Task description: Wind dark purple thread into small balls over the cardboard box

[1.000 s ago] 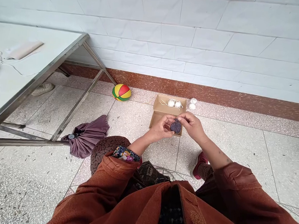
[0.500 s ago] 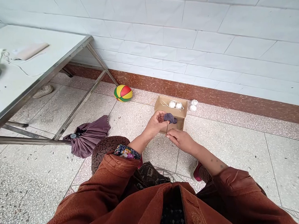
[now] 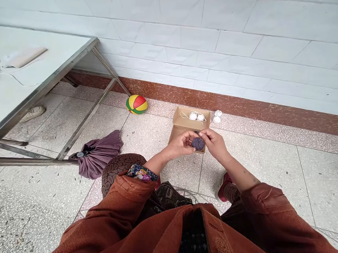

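My left hand [image 3: 182, 145] is closed around a small purple-grey ball of yarn [image 3: 198, 144], held over an open cardboard box [image 3: 174, 131] on the floor. At the ball's upper right, my right hand [image 3: 216, 144] pinches with thumb and forefinger, apparently on the yarn's strand, which is too thin to make out here. Two white yarn balls [image 3: 196, 116] with loose ends lie in the box's opened lid. My hands and the ball hide much of the box's lower part.
Two more white balls [image 3: 217, 117] sit on the floor right of the lid. A striped rubber ball [image 3: 137, 104] rests near the wall. To the left are a folded purple umbrella [image 3: 98, 154] and a metal-framed table [image 3: 61, 55], with a shoe [image 3: 34, 113] beneath it.
My right hand has risen from below the ball to its upper right side. The yarn ball has shifted right and slightly down, with my left hand turned around it.
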`<action>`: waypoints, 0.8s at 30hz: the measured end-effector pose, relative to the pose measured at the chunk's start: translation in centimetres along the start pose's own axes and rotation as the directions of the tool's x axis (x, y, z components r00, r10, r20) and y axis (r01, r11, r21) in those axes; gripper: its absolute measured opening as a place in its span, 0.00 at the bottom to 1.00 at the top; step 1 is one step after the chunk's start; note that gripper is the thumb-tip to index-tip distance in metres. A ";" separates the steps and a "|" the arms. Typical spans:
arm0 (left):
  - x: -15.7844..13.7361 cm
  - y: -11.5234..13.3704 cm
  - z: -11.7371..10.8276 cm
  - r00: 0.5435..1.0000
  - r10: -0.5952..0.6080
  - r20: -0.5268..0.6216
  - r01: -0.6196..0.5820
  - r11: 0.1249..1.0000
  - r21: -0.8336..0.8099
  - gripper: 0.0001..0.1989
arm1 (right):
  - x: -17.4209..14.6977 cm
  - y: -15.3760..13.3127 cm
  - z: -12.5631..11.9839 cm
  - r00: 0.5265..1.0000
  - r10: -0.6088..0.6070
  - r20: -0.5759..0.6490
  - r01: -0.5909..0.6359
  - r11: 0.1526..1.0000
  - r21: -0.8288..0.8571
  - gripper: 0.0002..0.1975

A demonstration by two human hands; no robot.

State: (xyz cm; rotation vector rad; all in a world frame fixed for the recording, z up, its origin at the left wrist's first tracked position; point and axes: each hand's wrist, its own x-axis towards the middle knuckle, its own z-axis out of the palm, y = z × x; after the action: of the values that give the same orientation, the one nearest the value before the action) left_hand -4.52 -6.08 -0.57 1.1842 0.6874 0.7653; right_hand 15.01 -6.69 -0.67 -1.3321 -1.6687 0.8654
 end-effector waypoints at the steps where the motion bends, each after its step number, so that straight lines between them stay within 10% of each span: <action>1: 0.0 0.0 0.0 1.000 0.003 -0.020 -0.004 0.999 -0.039 0.23 | -0.1 0.4 0.4 1.000 0.020 0.005 -0.020 1.000 -0.002 0.11; 6: 0.1 0.1 -0.1 0.975 0.028 -0.221 -0.056 0.991 -0.125 0.22 | -1.5 1.5 1.9 0.993 0.030 0.112 -0.023 0.998 -0.065 0.10; 15: 1.0 -0.7 -1.4 0.900 0.107 -0.423 -0.029 0.982 0.186 0.22 | -1.9 -1.5 0.8 0.893 -0.240 0.380 0.273 0.962 -0.032 0.12; 24: 0.0 0.0 0.0 0.998 0.024 -0.063 -0.009 0.977 0.214 0.21 | 0.5 -0.4 -0.5 0.994 -0.107 0.016 0.107 0.994 -0.004 0.11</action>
State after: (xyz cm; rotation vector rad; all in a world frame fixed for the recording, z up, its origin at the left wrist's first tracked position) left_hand -4.55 -6.11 -0.53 1.3663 0.8311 0.7603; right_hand 15.27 -6.23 -0.02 -1.2306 -1.7382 0.8112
